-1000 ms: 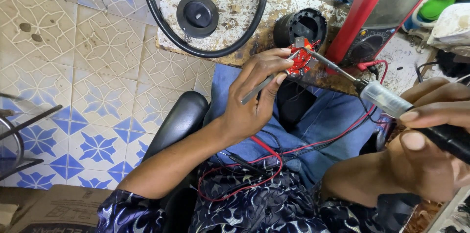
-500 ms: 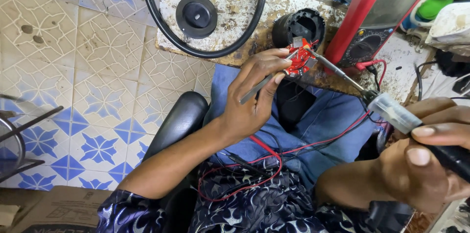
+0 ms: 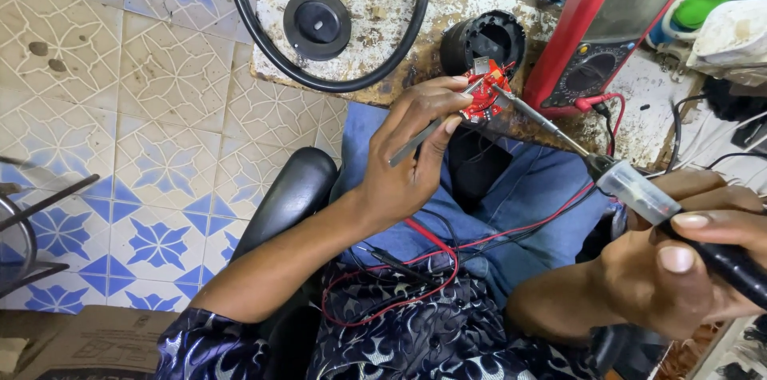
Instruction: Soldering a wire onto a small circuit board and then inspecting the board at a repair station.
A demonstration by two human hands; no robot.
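Red meter (image 3: 615, 20) leaning at bench edge. Right hand (image 3: 687, 264) wrapped around soldering iron (image 3: 639, 196), tip on board. Left hand (image 3: 415, 148) pinching tweezers (image 3: 423, 134), gripping small red circuit board (image 3: 486, 96) above lap.

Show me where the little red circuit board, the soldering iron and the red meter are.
red circuit board (image 3: 484, 99), head view, its middle.
soldering iron (image 3: 639, 192), head view, its clear collar.
red meter (image 3: 615, 16), head view, its screen.
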